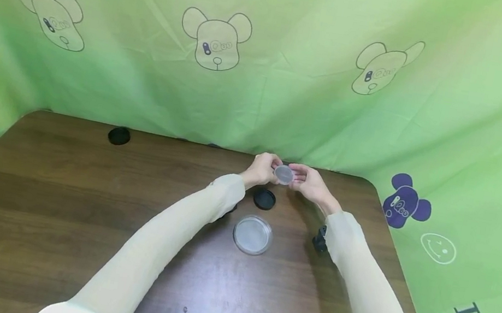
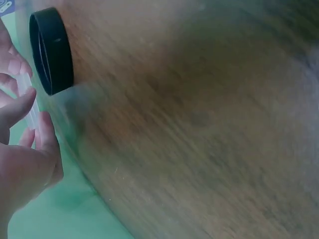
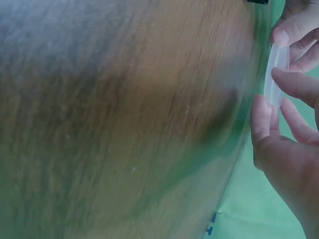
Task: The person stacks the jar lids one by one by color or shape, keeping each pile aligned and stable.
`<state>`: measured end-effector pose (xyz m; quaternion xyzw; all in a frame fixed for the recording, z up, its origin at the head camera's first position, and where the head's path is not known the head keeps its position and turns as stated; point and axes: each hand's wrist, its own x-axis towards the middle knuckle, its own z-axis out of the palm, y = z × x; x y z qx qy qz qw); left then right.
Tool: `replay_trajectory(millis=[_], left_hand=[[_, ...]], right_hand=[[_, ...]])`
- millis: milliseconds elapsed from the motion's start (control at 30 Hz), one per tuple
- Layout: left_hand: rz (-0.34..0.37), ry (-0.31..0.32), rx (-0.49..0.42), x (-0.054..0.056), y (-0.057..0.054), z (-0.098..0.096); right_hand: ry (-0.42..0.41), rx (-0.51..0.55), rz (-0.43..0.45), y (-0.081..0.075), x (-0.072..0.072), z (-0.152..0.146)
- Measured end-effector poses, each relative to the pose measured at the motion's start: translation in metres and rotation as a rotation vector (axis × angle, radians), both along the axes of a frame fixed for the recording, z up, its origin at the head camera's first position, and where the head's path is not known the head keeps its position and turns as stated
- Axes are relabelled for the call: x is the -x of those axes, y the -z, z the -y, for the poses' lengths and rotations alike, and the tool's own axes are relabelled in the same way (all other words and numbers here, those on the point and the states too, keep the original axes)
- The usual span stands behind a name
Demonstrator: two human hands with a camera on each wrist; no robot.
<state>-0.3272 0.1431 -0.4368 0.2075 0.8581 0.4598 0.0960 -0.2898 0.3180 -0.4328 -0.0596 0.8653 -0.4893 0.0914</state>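
A small round translucent plastic lid point(image 1: 284, 174) is held up near the table's far edge. My left hand point(image 1: 263, 167) pinches its left rim, thumb against the fingers. On the opposite rim, my right hand point(image 1: 311, 184) grips it between thumb and fingers. The left wrist view shows the lid point(image 2: 33, 112) edge-on between both hands. It also appears edge-on in the right wrist view, where the lid point(image 3: 276, 74) looks thin and whitish. Just nearer than the hands lies a shallow black round cap point(image 1: 264, 199), its raised rim visible in the left wrist view.
A larger clear round dish point(image 1: 252, 235) lies on the brown wooden table point(image 1: 68, 236), nearer than the black cap. Another black round cap point(image 1: 119, 135) is at the far left edge. A green printed curtain point(image 1: 144, 78) hangs behind and beside the table.
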Motion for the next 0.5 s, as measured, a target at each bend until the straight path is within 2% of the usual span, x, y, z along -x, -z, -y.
replay_trajectory(millis=[200,400,500], left_hand=[[0.019,0.032,-0.043,0.003,-0.003,0.007],[0.044,0.017,-0.087,0.001,-0.003,0.012],[0.03,0.017,-0.078,0.0,-0.004,0.013]], right_hand=[[0.039,0.011,-0.046,-0.001,-0.001,0.004],[0.041,0.014,-0.048,-0.006,-0.002,0.008],[0.045,0.017,-0.064,-0.007,-0.004,0.01]])
